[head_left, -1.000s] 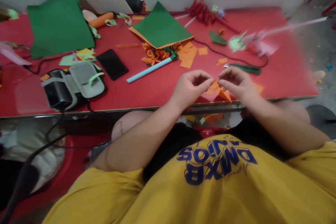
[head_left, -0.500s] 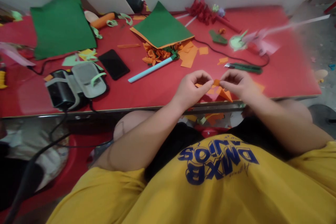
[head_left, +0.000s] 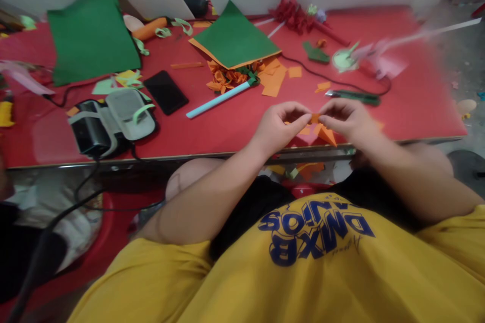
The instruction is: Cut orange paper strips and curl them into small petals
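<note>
Between my fingertips is a small piece of orange paper (head_left: 315, 118). My left hand (head_left: 285, 126) pinches one end of it, and my right hand (head_left: 345, 120) pinches the other, just above the near edge of the red table (head_left: 413, 106). Beneath the hands lie orange paper scraps (head_left: 326, 135) and a pinkish piece. Beyond them, orange paper flowers (head_left: 223, 76) stick out from under a green sheet (head_left: 237, 38) with an orange sheet below it. A light blue paper stick (head_left: 220, 100) with a green end lies beside the flowers.
A green-handled cutter knife (head_left: 354, 96) lies beyond my right hand. To the left are a black phone (head_left: 165, 92), an open grey case (head_left: 129, 113) with a cable, and another green sheet (head_left: 93, 40). Red paper flowers (head_left: 291, 15) and a glue gun lie at the back and right.
The hands keep hold of the orange paper, with the fingertips shifting slightly along it. The whole view has moved a little; nothing else has visibly changed place.
</note>
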`<state>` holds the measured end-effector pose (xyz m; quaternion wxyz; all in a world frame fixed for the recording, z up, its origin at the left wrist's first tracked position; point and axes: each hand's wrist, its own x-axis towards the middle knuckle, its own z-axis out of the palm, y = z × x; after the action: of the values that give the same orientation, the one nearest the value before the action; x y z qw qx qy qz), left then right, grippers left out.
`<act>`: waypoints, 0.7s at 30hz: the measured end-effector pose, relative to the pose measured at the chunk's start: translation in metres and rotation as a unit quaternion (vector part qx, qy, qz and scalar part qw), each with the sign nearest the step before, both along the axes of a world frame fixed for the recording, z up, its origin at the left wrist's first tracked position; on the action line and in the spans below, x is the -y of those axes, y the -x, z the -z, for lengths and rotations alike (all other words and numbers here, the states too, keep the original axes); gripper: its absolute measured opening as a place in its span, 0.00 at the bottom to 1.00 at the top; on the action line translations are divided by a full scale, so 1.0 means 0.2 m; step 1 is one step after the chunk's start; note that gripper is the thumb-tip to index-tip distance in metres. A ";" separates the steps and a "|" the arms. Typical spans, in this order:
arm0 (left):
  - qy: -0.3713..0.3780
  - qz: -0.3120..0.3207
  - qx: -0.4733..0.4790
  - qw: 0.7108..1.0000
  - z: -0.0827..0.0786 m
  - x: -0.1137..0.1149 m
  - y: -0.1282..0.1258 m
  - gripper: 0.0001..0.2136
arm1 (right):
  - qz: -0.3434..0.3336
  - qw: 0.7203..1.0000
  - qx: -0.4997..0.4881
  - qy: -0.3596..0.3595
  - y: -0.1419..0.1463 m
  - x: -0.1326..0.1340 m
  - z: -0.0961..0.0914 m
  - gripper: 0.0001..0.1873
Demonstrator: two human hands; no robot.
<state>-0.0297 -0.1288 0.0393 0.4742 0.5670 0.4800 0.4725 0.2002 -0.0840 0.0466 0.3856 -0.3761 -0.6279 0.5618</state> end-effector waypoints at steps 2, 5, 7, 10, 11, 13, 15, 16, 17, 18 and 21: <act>-0.008 -0.002 -0.016 1.000 -0.01 0.00 0.00 0.12 | 0.002 1.000 0.007 -0.002 0.00 0.00 0.00 0.17; -0.018 -0.014 -0.047 0.999 -0.02 0.00 0.01 0.12 | 0.001 1.000 0.015 0.004 -0.01 0.00 0.00 0.17; -0.020 -0.021 -0.058 0.998 -0.03 0.01 0.00 0.13 | 0.003 1.000 0.012 0.008 -0.01 0.00 0.00 0.16; -0.022 -0.029 -0.050 0.998 -0.02 0.01 0.00 0.13 | 0.012 1.000 0.000 0.000 0.00 0.00 0.01 0.14; -0.022 -0.032 -0.045 0.998 -0.02 0.01 -0.01 0.13 | 0.016 1.000 -0.003 -0.005 0.00 0.00 0.01 0.13; -0.022 -0.037 -0.038 0.998 -0.01 0.01 -0.01 0.13 | 0.022 1.000 -0.005 -0.015 0.00 0.00 0.01 0.12; -0.019 -0.036 -0.039 0.998 -0.01 0.01 -0.01 0.13 | 0.021 1.000 -0.004 -0.022 0.01 0.00 0.02 0.12; -0.016 -0.033 -0.041 0.998 -0.02 0.01 0.00 0.13 | 0.021 0.999 -0.003 -0.025 0.01 0.01 0.02 0.11; -0.014 -0.028 -0.042 0.999 -0.02 0.02 0.00 0.13 | 0.023 0.999 -0.003 -0.029 0.01 0.01 0.02 0.11; -0.011 -0.023 -0.040 0.999 -0.02 0.02 0.00 0.14 | 0.027 0.999 -0.004 -0.035 0.01 0.01 0.02 0.10; 0.001 0.000 -0.027 1.000 -0.04 0.02 0.00 0.18 | 0.039 0.998 -0.001 -0.052 0.02 0.02 0.03 0.09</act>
<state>-0.0293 -0.1334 0.0481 0.4617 0.5788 0.4933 0.4567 0.1963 -0.0886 0.0413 0.4275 -0.3789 -0.6407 0.5130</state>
